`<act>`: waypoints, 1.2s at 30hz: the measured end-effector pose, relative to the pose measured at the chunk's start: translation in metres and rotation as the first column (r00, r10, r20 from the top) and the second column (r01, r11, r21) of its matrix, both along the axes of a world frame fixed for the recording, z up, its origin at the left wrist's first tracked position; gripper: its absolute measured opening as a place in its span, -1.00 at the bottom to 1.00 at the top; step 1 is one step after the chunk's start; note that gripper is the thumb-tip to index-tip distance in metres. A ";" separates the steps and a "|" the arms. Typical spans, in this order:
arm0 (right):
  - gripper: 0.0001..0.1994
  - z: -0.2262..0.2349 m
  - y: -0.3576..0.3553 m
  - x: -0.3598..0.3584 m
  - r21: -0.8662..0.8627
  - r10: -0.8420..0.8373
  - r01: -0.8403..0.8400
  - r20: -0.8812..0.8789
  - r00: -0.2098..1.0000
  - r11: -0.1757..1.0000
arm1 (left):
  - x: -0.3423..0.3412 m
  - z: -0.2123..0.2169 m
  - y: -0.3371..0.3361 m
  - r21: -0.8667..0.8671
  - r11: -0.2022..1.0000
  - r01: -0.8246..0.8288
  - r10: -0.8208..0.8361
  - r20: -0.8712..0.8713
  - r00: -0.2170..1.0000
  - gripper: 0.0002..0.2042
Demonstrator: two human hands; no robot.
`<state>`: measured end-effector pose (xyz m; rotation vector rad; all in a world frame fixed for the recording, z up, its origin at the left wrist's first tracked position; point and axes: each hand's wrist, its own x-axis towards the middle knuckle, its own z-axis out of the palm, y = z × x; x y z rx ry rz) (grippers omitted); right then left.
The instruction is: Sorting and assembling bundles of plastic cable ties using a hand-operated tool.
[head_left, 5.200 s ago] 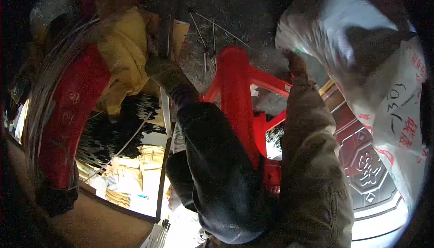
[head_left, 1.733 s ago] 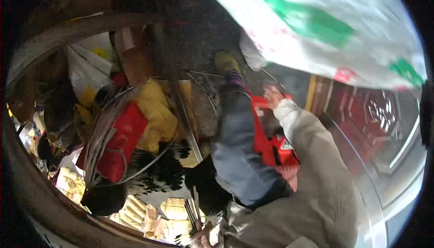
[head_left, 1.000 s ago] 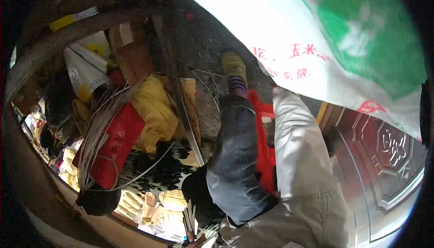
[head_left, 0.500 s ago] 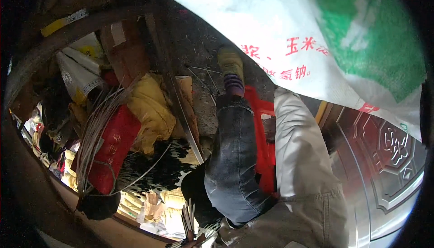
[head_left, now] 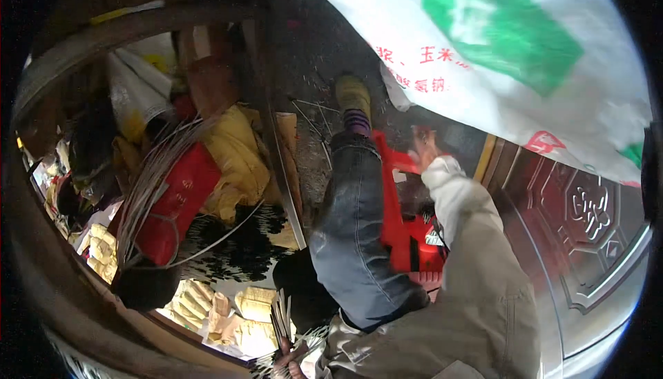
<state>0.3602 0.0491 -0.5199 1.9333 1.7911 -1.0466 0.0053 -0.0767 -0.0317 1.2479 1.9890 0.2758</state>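
At the lower edge my left hand [head_left: 290, 365] is closed round a bundle of thin pale and dark strips [head_left: 282, 317]; their ends fan out above and beside the fingers. My right hand [head_left: 425, 148], in a light sleeve, reaches out over the floor beside a red plastic frame [head_left: 395, 206]. Its fingers are blurred, and I cannot tell whether they hold anything. Just beyond it, a large white woven sack [head_left: 483, 96] with green panels and red print covers the upper right, its lower edge apart from the hand.
My leg in dark jeans [head_left: 352, 220] stretches forward to a yellowish shoe [head_left: 353, 96]. On the left are a red packet [head_left: 183, 192], a bunch of long thin wires or strips [head_left: 148, 182] and yellow cloth [head_left: 238, 161]. A dark embossed door panel [head_left: 587, 213] stands at right.
The white sack has shifted up and to the right. My right hand, hidden behind it before, now shows, and more of the red frame is visible. My left hand still holds the strips.
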 end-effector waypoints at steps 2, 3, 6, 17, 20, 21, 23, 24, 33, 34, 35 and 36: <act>-0.34 0.140 0.033 -0.002 -0.096 -0.331 0.322 -0.427 0.841 0.942 | -0.001 -0.001 0.001 0.052 0.991 0.122 -0.118 -0.082 0.990 -0.79; -0.34 0.162 0.034 -0.006 0.123 -0.137 0.217 -0.467 0.873 0.968 | 0.002 0.000 0.000 0.011 0.998 0.064 -0.063 -0.024 0.998 -0.76; -0.32 0.263 0.068 -0.053 0.393 0.156 0.126 -0.609 0.778 0.911 | 0.014 0.007 -0.035 0.108 0.939 -0.325 0.318 0.083 0.945 -0.79; -0.62 0.514 0.064 -0.092 0.977 0.964 -0.152 -0.113 0.241 0.152 | 0.056 0.009 -0.117 0.398 0.728 -0.559 0.212 0.644 0.735 -0.74; -0.60 0.586 0.057 -0.166 0.981 0.974 -0.070 0.167 -0.155 -0.179 | 0.049 0.012 -0.144 0.481 0.649 -0.589 0.149 0.679 0.719 -0.73; -0.58 0.606 0.043 -0.189 0.968 0.942 -0.084 0.206 -0.265 -0.236 | 0.049 0.008 -0.156 0.504 0.613 -0.608 0.130 0.695 0.707 -0.72; -0.62 0.636 0.020 -0.232 0.913 0.830 -0.027 0.358 -0.428 -0.407 | 0.049 0.009 -0.173 0.566 0.555 -0.610 0.105 0.680 0.726 -0.71; -0.62 0.649 0.006 -0.251 0.865 0.773 -0.038 0.426 -0.470 -0.500 | 0.046 0.001 -0.184 0.566 0.552 -0.612 0.035 0.718 0.695 -0.68; -0.53 0.687 -0.096 -0.503 0.557 0.456 0.311 0.822 -0.342 -0.770 | 0.050 0.003 -0.241 0.537 0.290 -0.792 -0.180 0.843 0.506 -0.62; -0.57 0.692 -0.106 -0.530 0.652 0.520 0.244 0.735 -0.435 -0.718 | 0.051 0.005 -0.245 0.542 0.291 -0.789 -0.194 0.841 0.506 -0.62; -0.56 0.697 -0.121 -0.560 0.575 0.487 0.112 0.767 -0.419 -0.810 | 0.051 0.004 -0.248 0.540 0.281 -0.793 -0.148 0.841 0.520 -0.63; -0.54 0.693 -0.130 -0.586 0.531 0.486 0.247 0.845 -0.222 -0.811 | 0.051 0.004 -0.250 0.536 0.276 -0.798 -0.101 0.842 0.530 -0.65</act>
